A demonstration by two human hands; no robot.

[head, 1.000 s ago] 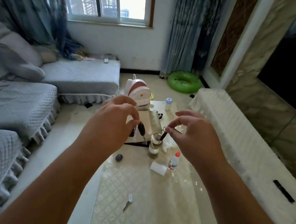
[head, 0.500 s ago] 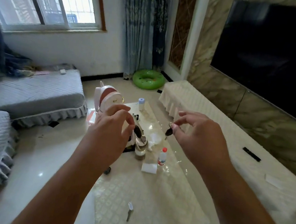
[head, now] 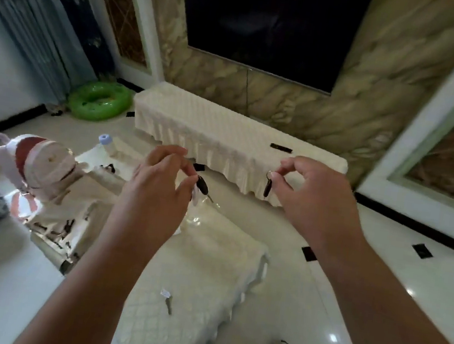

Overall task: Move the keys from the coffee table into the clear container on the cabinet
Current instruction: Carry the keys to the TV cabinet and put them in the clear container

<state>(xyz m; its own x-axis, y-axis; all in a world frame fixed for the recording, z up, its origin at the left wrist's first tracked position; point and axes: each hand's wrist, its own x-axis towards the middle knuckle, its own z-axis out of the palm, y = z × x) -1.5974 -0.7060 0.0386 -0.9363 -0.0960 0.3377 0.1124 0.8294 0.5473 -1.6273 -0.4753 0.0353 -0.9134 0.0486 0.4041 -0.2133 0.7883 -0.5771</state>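
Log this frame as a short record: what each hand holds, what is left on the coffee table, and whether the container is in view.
left hand: pinching a black key fob, a metal blade sticking out below it
right hand: holding a ring with a dark fob hanging down
coffee table: one key with a white tag lies on the cloth
cabinet: cloth-covered, a black remote on top
clear container: not visible

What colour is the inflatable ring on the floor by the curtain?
Bright green, seen in the head view: the inflatable ring.
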